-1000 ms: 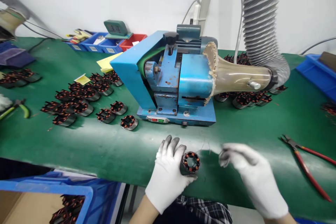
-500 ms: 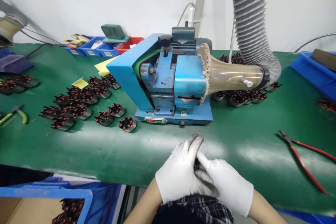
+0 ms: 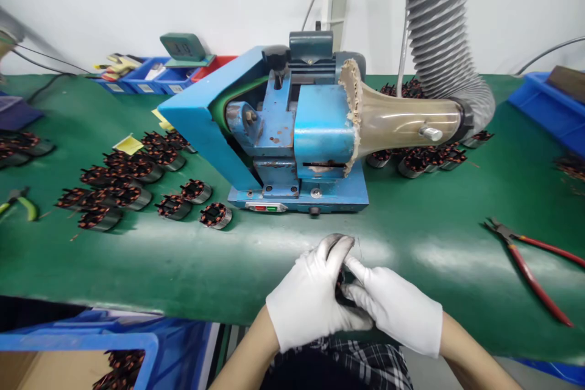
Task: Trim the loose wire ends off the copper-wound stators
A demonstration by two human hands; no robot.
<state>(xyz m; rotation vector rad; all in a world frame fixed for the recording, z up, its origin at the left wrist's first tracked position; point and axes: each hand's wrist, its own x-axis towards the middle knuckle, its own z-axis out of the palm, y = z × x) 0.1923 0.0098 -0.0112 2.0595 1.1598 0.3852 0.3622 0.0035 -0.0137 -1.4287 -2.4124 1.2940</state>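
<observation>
Cupping a small wound stator (image 3: 340, 285) between both gloved hands at the lower centre of the frame.

Your left hand (image 3: 311, 298) wraps closed around the stator, and your right hand (image 3: 395, 311) presses in from the right with its fingers (image 3: 354, 268) on the part, so only a dark sliver of it shows between the gloves, above the near edge of the green table (image 3: 192, 268). Just above your hands sits the blue machine (image 3: 292, 134), with its grey ribbed hose (image 3: 439, 30) rising at upper right. Loose stators (image 3: 128, 180) lie at centre left, and red-handled pliers (image 3: 530, 268) lie at lower right.
</observation>
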